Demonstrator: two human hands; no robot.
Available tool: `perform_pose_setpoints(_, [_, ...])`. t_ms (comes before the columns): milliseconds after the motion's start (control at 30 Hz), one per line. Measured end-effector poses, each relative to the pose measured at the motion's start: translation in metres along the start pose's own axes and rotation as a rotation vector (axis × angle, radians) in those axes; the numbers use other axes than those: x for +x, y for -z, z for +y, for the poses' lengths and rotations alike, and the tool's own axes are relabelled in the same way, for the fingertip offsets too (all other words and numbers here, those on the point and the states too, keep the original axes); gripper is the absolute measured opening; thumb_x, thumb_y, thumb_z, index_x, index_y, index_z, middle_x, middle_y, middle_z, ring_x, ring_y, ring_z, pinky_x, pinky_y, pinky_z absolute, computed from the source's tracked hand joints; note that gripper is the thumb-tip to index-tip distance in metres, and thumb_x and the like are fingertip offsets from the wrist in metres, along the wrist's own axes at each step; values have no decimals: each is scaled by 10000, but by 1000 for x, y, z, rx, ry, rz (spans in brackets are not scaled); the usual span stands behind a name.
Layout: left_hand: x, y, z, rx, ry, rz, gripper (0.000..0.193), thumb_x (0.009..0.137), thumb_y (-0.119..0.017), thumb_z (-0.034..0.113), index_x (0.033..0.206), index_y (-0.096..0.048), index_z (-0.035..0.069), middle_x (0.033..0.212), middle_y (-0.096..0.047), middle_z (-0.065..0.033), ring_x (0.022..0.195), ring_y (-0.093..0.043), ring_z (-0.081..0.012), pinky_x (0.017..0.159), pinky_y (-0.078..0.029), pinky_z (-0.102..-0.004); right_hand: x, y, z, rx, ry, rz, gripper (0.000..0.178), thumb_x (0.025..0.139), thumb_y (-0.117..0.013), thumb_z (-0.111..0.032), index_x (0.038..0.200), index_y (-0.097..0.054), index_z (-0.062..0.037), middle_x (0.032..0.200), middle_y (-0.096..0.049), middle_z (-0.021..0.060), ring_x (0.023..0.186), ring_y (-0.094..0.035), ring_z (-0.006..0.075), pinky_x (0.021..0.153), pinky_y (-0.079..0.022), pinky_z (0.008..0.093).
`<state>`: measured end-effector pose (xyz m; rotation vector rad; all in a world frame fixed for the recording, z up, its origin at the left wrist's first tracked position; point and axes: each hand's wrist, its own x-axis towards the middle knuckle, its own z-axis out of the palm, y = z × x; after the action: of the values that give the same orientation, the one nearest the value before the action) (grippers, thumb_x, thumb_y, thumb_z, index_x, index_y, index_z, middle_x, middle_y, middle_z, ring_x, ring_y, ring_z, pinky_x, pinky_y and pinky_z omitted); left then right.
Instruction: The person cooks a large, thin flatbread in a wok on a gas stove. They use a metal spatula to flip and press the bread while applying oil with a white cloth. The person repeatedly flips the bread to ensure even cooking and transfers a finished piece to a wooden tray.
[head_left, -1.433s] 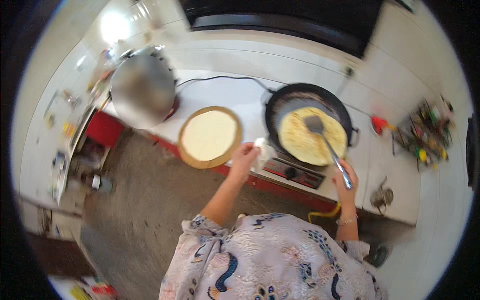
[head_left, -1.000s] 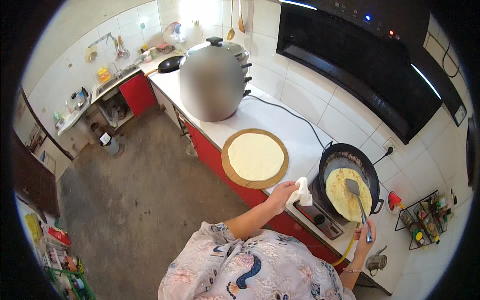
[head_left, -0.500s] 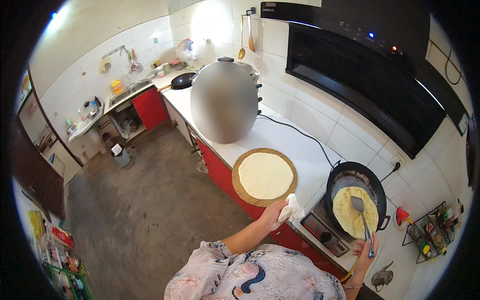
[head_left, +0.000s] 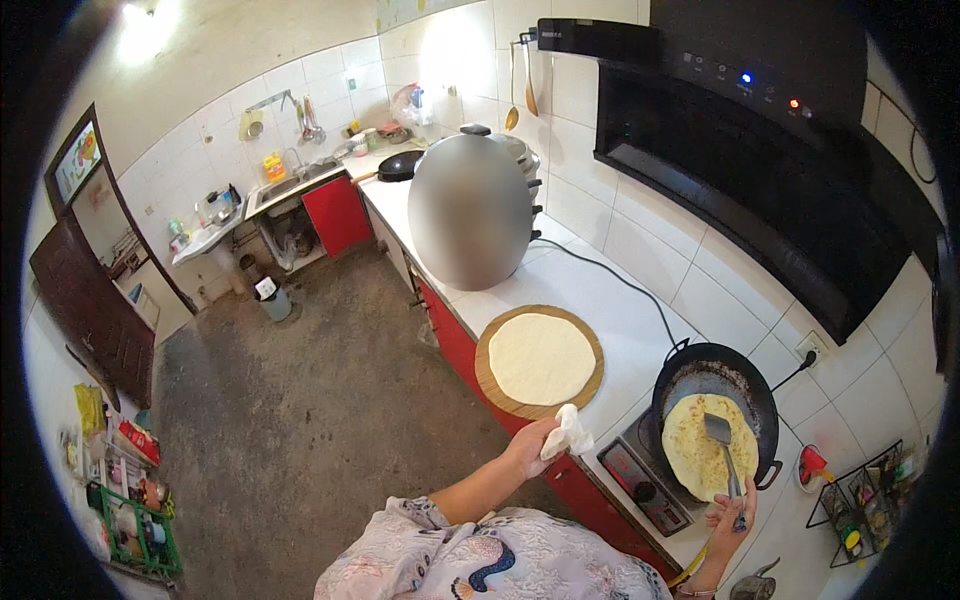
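Note:
A white cloth point(head_left: 568, 433) is bunched in my left hand point(head_left: 532, 447), held just in front of a round wooden board point(head_left: 486, 376). Pale rolled-out dough point(head_left: 541, 360) covers most of that board. My right hand point(head_left: 732, 518) has its fingers closed around the handle of a metal spatula point(head_left: 718, 430). The spatula's blade lies on a round flatbread point(head_left: 690, 452) with light brown patches. This bread sits inside a black wok point(head_left: 712, 383), reaching up its near side. Beneath the wok is an electric cooktop point(head_left: 643, 486) with a knob.
A black cord point(head_left: 630, 283) runs along the white counter point(head_left: 620, 325) behind the board. A range hood point(head_left: 730, 190) overhangs the right side. A wire rack point(head_left: 860, 510) of bottles is right of the wok. Farther back are a black pan point(head_left: 401, 166) and a sink point(head_left: 290, 188).
The whole view has shifted slightly. My left hand with the cloth has moved a little left, away from the cooktop. The spatula stays on the flatbread in my right hand.

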<state>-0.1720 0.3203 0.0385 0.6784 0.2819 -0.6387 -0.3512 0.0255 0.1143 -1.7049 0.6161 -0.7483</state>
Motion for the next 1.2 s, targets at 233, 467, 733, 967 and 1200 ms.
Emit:
perform_pose_setpoints(233, [0,-6,-9,0,17,-47,217,876,-541,265,932,-583,60,792,-620,-31,649,-576,-116,535,-464,-236,-8,1,-2,17,-49,-122,559,860,-598,-259,1313,-371,-23,743,-584,61,493,-535,94,429,-414,204])
perform_pose_setpoints(467, [-5,-27,-9,37,26,-106,218,905,-504,259,991,-562,67,867,-616,-24,718,-578,-116,604,-477,-242,-33,-13,1,175,-95,-165,518,857,-584,-152,1308,-373,-6,899,-591,117,537,-560,117,455,-465,230])
perform_pose_setpoints(733, [8,-18,-14,36,38,-84,204,899,-506,265,986,-565,90,857,-627,-22,706,-592,-125,579,-481,-258,-37,-17,6,324,-77,-125,573,846,-593,-165,1329,-313,-38,1049,-545,155,625,-586,137,510,-494,238])
perform_pose_setpoints(967, [-1,-17,-5,40,42,-97,219,896,-507,258,1008,-572,82,882,-630,-24,739,-598,-127,617,-492,-258,-40,-26,9,541,130,-167,830,803,-597,-494,1391,-194,-69,1249,-438,229,711,-615,205,560,-516,276])
perform_pose_setpoints(1200, [-13,-20,1,17,26,-51,193,901,-504,241,970,-576,75,849,-630,-24,717,-590,-125,618,-479,-252,-45,-34,-11,851,-55,-202,728,851,-368,-642,1322,-344,-88,1117,-540,211,716,-606,205,580,-512,304])
